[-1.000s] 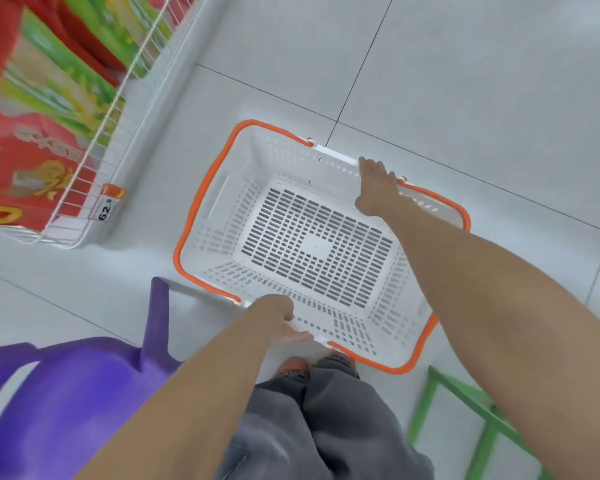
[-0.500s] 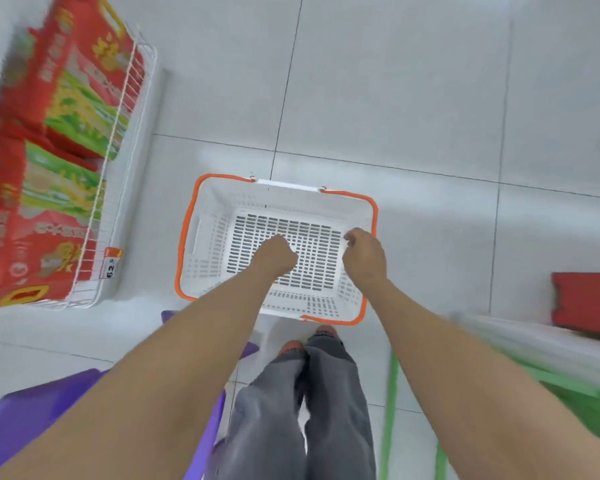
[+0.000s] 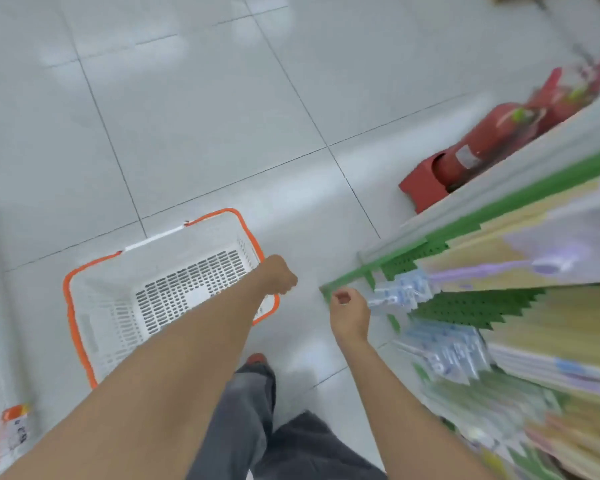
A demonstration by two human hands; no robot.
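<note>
An empty white plastic shopping basket (image 3: 70,317) with an orange rim and folded-down handles stands on the tiled floor at the lower left. My left hand (image 3: 278,276) hovers above the basket's right rim with its fingers curled under, holding nothing. Further right, my right hand (image 3: 349,311) hangs in the air with loosely curled fingers and is empty. It is close to the corner of a green-edged shelf (image 3: 465,230). Neither hand touches the basket.
The shelf unit on the right holds blurred packets (image 3: 400,292) and flat goods. A red fire extinguisher (image 3: 482,147) in a red stand sits on the floor beyond it. A wire rack's price tag (image 3: 16,424) shows at the lower left. My legs (image 3: 253,410) stand below the basket.
Both hands let go of the basket's rim and rose off it. The view swung right, so the basket now lies at the left and the shelf has come into view.
</note>
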